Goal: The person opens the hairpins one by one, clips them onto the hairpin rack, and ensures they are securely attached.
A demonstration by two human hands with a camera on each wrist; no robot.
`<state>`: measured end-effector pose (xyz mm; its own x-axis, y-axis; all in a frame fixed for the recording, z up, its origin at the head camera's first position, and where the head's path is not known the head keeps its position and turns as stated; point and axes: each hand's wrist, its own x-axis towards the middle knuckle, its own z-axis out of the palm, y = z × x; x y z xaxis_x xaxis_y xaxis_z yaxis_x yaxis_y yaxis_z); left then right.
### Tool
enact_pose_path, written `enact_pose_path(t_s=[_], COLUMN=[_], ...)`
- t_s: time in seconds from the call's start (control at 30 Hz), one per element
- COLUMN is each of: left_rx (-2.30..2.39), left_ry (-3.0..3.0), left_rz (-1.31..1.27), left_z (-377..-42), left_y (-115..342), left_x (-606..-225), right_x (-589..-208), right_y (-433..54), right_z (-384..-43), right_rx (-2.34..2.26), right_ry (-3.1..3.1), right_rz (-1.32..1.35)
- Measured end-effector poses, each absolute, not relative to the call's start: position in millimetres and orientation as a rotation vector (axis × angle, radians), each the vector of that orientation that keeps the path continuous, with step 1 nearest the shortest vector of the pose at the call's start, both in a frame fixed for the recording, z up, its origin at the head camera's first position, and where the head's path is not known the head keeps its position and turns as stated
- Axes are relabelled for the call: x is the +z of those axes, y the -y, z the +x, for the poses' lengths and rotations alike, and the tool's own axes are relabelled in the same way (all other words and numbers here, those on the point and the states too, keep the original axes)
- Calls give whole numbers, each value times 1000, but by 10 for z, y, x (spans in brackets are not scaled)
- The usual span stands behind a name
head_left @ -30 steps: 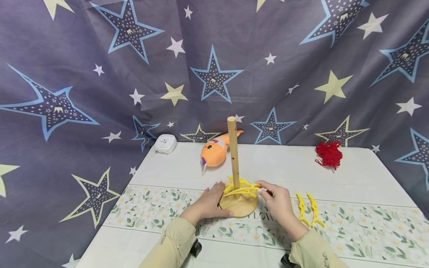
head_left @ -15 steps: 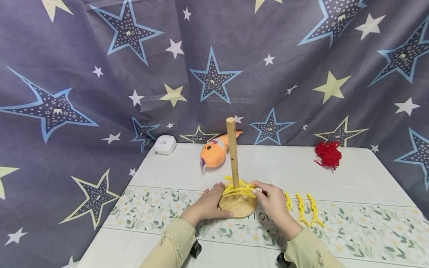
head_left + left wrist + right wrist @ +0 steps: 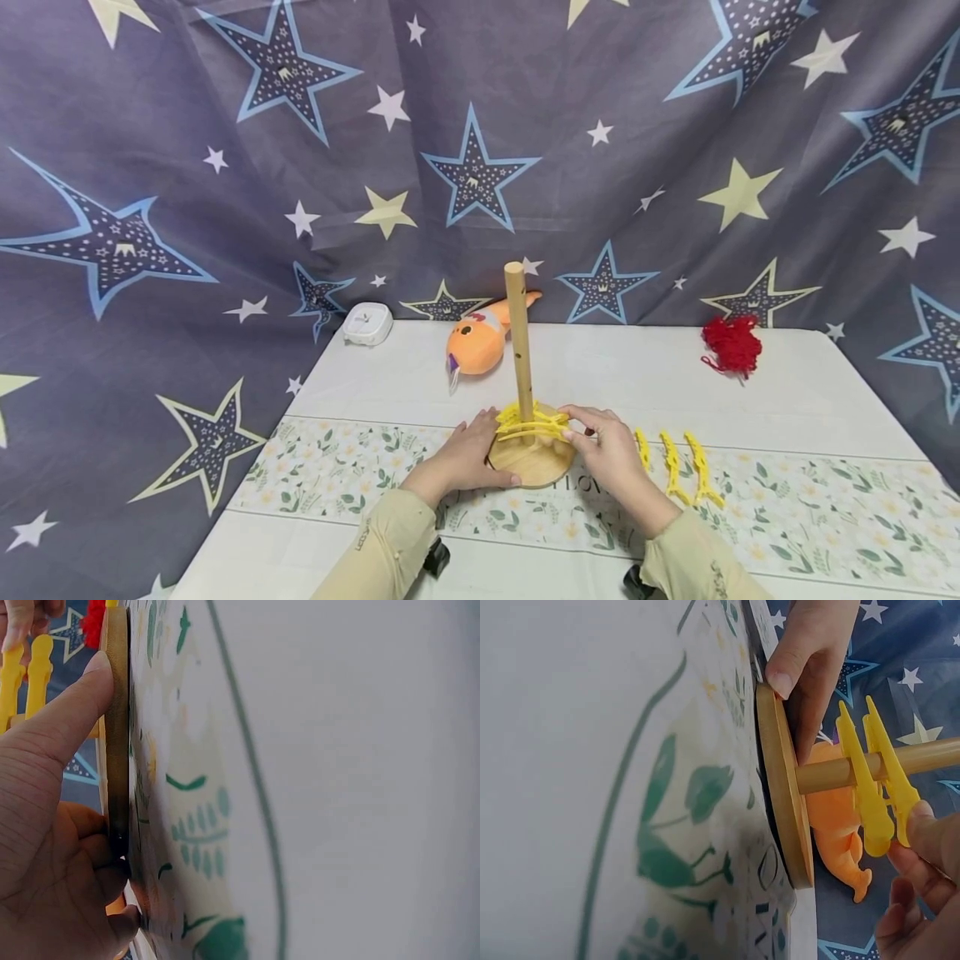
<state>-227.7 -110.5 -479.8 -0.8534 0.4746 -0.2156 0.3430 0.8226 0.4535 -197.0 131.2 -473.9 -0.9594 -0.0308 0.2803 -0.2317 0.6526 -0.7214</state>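
Observation:
A round wooden stand (image 3: pixel 528 460) with an upright post (image 3: pixel 517 350) is on the table. My left hand (image 3: pixel 465 457) grips the left edge of its base, thumb along the near rim and fingers at the other side, as the left wrist view shows. Curved yellow plastic pieces (image 3: pixel 531 430) lie around the foot of the post, one above another. With thumb and forefinger, my right hand (image 3: pixel 611 448) pinches the right end of a yellow piece (image 3: pixel 891 776). The right wrist view shows two such pieces lying across the post, apart from the base.
Several more yellow pieces (image 3: pixel 702 471) lie in a row right of my right hand. Behind the post is an orange plush toy (image 3: pixel 477 343). A white case (image 3: pixel 368 323) stands back left, and a red yarn bundle (image 3: pixel 732 343) back right. A starry curtain (image 3: pixel 645 167) hangs behind.
My right hand has shifted slightly left, uncovering another loose yellow piece. The yellow pieces at the post have turned and sit closer together. My left hand keeps its place on the base.

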Motion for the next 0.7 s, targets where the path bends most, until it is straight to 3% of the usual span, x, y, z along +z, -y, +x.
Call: enact_pose_path(t_s=[0.7], left_rx=[596], left_ry=[-2685], left_rz=[636], left_z=[-2295], left_y=[1122], left_x=[-4841], right_x=[-4732], right_y=[-1650], right_z=[-1812], right_rx=[1250], right_ry=[2586], right_rz=[197])
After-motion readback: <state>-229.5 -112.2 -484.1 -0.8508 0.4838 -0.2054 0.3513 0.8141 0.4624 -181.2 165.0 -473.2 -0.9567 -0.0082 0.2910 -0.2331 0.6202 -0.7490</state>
